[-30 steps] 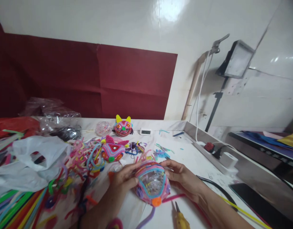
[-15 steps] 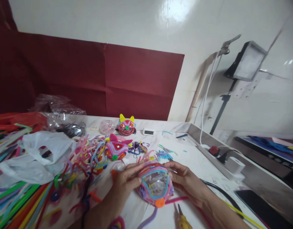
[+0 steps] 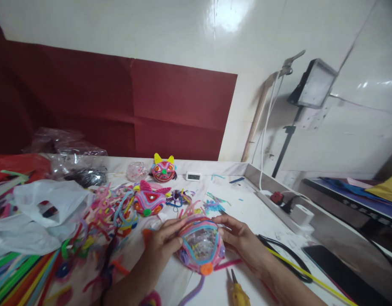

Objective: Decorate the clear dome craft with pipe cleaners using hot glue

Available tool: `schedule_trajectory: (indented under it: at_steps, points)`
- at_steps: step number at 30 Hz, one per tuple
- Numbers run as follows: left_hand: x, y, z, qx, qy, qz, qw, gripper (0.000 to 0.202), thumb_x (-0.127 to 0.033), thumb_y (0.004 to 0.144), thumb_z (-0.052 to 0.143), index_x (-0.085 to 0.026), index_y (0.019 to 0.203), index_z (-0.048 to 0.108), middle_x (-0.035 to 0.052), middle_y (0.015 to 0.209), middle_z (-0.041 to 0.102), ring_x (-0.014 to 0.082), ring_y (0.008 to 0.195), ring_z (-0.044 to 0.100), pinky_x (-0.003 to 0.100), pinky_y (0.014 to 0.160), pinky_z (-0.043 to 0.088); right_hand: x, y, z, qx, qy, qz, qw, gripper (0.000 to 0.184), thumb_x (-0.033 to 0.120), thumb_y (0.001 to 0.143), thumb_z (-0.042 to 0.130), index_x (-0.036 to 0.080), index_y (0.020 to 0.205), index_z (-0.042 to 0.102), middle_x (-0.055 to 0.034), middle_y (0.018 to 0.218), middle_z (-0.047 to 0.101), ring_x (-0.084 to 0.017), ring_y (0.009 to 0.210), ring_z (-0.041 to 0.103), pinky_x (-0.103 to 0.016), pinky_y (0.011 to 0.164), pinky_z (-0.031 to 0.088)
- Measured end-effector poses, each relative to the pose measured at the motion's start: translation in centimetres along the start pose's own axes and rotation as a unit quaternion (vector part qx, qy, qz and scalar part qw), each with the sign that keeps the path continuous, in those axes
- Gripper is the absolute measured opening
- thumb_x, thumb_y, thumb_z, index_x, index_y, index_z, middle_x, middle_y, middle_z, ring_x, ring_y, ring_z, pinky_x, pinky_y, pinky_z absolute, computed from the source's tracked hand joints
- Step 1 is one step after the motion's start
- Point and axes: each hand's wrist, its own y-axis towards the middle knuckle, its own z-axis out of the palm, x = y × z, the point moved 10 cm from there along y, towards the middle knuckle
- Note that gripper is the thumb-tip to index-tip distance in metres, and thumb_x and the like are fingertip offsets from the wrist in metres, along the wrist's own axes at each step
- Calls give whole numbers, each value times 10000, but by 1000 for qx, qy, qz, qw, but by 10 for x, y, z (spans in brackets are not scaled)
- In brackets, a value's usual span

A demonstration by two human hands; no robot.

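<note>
Both of my hands hold a round craft piece (image 3: 201, 246) low in the middle of the view. It is a clear dome wrapped in pink, blue and purple pipe cleaners, with an orange pompom at its near edge. My left hand (image 3: 162, 245) grips its left side with curled fingers. My right hand (image 3: 242, 241) clasps its right side. Two similar decorated pieces lie farther back: a pink one (image 3: 149, 201) and one with yellow ears (image 3: 164, 169).
Loose pipe cleaners (image 3: 30, 272) and a white plastic bag (image 3: 39, 212) cover the left of the white table (image 3: 247, 204). A yellow-handled tool (image 3: 239, 293) lies near my right wrist. A small digital clock (image 3: 194, 176), a power strip (image 3: 283, 206) and a black cable (image 3: 288, 259) sit to the right.
The view swayed right and back. My hands keep the same grip on the domed piece, and nothing on the table has shifted.
</note>
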Motion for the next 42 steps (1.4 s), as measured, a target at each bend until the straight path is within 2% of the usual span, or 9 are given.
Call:
schedule_trajectory:
  at_steps: [7,15,22,28,32,38,42]
  points:
    - [5,3,0,4,0,-9,1000,465,-249,702,633,-236,1159,718,53,1306,630,297,1269,518,379,1072,421,-4,4,-3,8,7,-21,1000,411,452,655,850,210,942,683,-15,799,739,-146,647,625,-278,643,456]
    - [-5,2,1,16,25,-12,999,436,-235,731,644,-261,1160,717,41,1314,634,274,1280,515,360,1096,398,-2,1,-4,5,5,-36,999,395,453,655,851,210,925,694,-8,795,737,-152,693,637,-283,690,461]
    - [-8,6,6,30,-5,-22,999,429,-211,706,644,-233,1124,736,52,1302,652,298,1267,531,403,1074,422,2,0,-5,-2,12,-42,999,427,459,596,879,213,894,699,0,773,725,-161,697,634,-298,698,463]
    - [-2,7,9,42,-49,-35,997,430,-211,699,660,-240,1121,735,53,1305,656,300,1266,541,437,1112,379,3,0,-6,-11,16,-49,999,445,460,565,890,200,871,698,16,705,695,-125,593,582,-281,635,444]
    - [3,6,5,34,-37,-39,998,450,-225,734,673,-213,1183,699,63,1336,634,302,1280,530,440,1110,387,5,-2,-6,-11,18,-54,998,452,464,553,890,198,866,699,6,736,700,-134,607,590,-285,635,451]
    - [-17,3,14,55,19,-6,998,425,-186,751,629,-234,1165,710,49,1322,645,280,1278,534,412,1115,378,0,1,-9,-13,21,-58,998,442,461,558,888,201,865,704,15,723,682,-111,566,556,-248,572,414]
    - [-31,-1,20,59,41,9,997,416,-199,748,591,-242,1139,726,44,1304,659,278,1271,539,415,1118,375,-2,3,-9,-11,30,-67,997,428,465,570,880,206,863,708,11,753,683,-120,577,565,-258,583,425]
